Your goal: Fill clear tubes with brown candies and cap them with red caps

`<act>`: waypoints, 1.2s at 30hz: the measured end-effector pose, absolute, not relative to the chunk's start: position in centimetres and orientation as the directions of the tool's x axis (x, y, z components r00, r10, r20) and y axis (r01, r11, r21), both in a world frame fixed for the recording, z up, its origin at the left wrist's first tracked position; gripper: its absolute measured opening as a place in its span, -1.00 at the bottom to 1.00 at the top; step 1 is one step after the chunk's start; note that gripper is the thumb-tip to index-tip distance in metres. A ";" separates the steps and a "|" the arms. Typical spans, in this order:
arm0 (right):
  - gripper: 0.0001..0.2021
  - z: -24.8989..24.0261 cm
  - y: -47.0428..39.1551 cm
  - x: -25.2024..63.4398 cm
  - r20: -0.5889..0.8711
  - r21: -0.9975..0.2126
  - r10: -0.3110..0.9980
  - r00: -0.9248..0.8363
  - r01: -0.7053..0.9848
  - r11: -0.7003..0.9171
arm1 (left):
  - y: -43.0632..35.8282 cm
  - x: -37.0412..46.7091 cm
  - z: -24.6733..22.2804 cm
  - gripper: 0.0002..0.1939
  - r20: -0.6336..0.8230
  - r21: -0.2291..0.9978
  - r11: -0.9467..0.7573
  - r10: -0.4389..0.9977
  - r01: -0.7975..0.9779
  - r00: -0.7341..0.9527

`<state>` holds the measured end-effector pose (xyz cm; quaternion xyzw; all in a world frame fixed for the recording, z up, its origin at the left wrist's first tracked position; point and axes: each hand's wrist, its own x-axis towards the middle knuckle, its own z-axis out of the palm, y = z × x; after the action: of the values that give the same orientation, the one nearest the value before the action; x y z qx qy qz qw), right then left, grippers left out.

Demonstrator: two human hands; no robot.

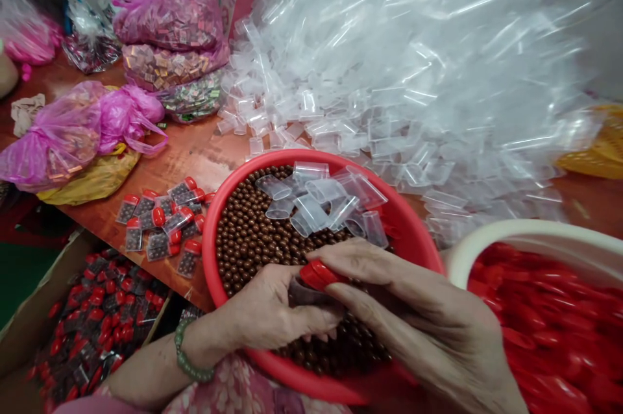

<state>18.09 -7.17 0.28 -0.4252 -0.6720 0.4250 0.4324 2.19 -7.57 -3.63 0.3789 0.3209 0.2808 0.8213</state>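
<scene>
Over a red basin (210, 239) of small round brown balls (253, 232), my left hand (272, 310) is wrapped round a small clear plastic container (304, 295), mostly hidden by the fingers. My right hand (418, 310) pinches a red cap (318, 274) at the container's mouth; whether it is fully seated I cannot tell. Several empty clear containers (316, 200) lie on the balls at the basin's far side. A green bead bracelet (187, 352) circles my left wrist.
Filled red-capped containers (165, 219) lie left of the basin; more fill a cardboard box (43, 297) below. A white tub (535, 227) of red caps (559, 329) stands right. Behind is a large heap of clear containers (389, 76). Pink bags (170, 18) sit back left.
</scene>
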 end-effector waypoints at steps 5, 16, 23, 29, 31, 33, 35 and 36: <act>-0.79 -0.2 -6.9 19.0 0.224 -0.913 0.923 -0.313 0.263 0.311 | -7.6 2.1 -4.0 -0.61 -0.261 0.795 0.550 0.691 -0.256 0.674; -0.56 -0.6 -8.2 19.0 0.203 -0.704 0.863 -0.463 0.543 0.457 | -7.5 2.2 -3.8 -0.50 -0.360 0.741 0.633 0.657 -0.225 0.662; -0.31 -2.6 -9.0 17.8 0.369 -0.281 0.742 -0.559 0.695 0.662 | -7.0 2.6 -3.1 -0.52 -0.479 0.534 0.786 0.585 -0.311 0.655; -0.34 -1.9 -8.3 18.0 0.410 -0.257 0.723 -0.557 0.690 0.677 | -6.6 3.0 -2.3 -0.48 -0.489 0.477 0.830 0.524 -0.289 0.698; -0.33 -1.7 -8.3 18.1 0.422 -0.248 0.713 -0.560 0.686 0.684 | -6.6 3.1 -2.4 -0.49 -0.460 0.499 0.812 0.544 -0.302 0.702; -0.33 -1.8 -8.4 18.1 0.431 -0.245 0.706 -0.562 0.680 0.691 | -6.8 3.1 -2.7 -0.52 -0.428 0.512 0.792 0.571 -0.332 0.701; -0.35 -1.9 -8.3 18.1 0.438 -0.258 0.706 -0.557 0.674 0.692 | -7.0 2.9 -3.0 -0.54 -0.380 0.501 0.782 0.583 -0.371 0.718; -0.36 -2.0 -8.3 18.1 0.438 -0.265 0.706 -0.557 0.670 0.693 | -7.2 2.8 -3.1 -0.56 -0.354 0.493 0.772 0.599 -0.401 0.719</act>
<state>18.11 -8.34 -1.99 -0.3904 -0.8815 0.0340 0.2633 2.81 -7.16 -3.15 0.1945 0.2544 0.2756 0.9064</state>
